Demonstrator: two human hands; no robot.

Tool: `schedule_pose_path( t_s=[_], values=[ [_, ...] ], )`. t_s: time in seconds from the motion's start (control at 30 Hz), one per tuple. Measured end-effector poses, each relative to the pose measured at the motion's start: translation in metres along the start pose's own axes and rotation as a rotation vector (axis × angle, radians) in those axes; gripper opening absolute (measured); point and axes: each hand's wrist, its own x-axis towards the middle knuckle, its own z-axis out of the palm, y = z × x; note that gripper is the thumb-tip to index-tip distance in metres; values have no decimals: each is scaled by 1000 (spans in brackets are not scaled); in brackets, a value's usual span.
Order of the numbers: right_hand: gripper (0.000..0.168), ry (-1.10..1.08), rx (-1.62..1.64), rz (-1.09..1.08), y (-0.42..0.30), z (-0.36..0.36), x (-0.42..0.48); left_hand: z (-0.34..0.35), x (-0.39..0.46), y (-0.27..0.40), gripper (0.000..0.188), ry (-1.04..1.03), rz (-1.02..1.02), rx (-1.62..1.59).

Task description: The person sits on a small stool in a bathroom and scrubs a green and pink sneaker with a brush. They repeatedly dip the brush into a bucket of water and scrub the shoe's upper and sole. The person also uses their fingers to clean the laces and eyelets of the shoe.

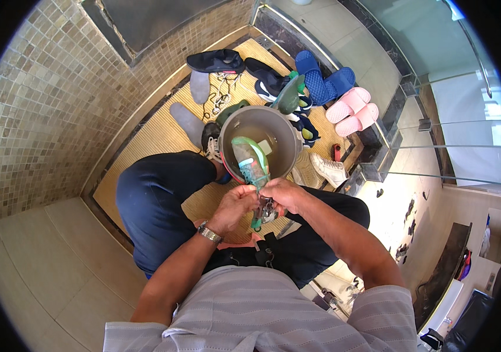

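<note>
A wet sneaker (248, 160) with a green sole and teal laces (258, 179) slants over the near rim of a grey plastic bucket (292, 132), toe inward. My left hand (242, 201) pinches the laces near the shoe's opening. Close beside it, my right hand (286, 194) grips the shoe at the laces, and its lower fingers are partly hidden. Between my hands and the heel, the inside of the shoe is hard to make out. Inside the bucket are murky water and a pale flat piece (265, 147).
Black shoes (216, 60), grey insoles (186, 123) and loose white laces (221, 99) lie on the ribbed mat beyond the bucket. Blue slippers (321, 81), pink slippers (351, 112), a white sneaker (329, 169) and a red-handled brush (336, 152) are to the right. A tiled wall (56, 88) bounds the left.
</note>
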Motion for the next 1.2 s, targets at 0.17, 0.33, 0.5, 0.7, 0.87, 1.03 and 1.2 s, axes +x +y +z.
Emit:
schedule_pose_path(
  t_s=[0.17, 0.33, 0.5, 0.7, 0.87, 1.03, 1.2],
  values=[
    [22, 12, 33, -10, 15, 3, 13, -7, -3, -6, 12, -18, -24, 121],
    [27, -17, -313, -41, -11, -2, 6, -7, 2, -19, 14, 18, 92, 206],
    [35, 82, -832, -349, -23, 0, 13, -7, 6, -22, 17, 60, 146, 279],
    [35, -17, -906, -365, -30, -4, 20, -2, 2, -22, 18, 103, 182, 231],
    [24, 23, -211, -15, -12, 2, 26, 8, -3, -18, 14, 243, 317, 419],
    [20, -35, 449, 127, 2, 17, 20, 10, -6, -16, 8, 376, 636, 808],
    [22, -135, 598, 180, 8, 23, 12, 6, -10, -13, 7, 348, 720, 927]
  ],
)
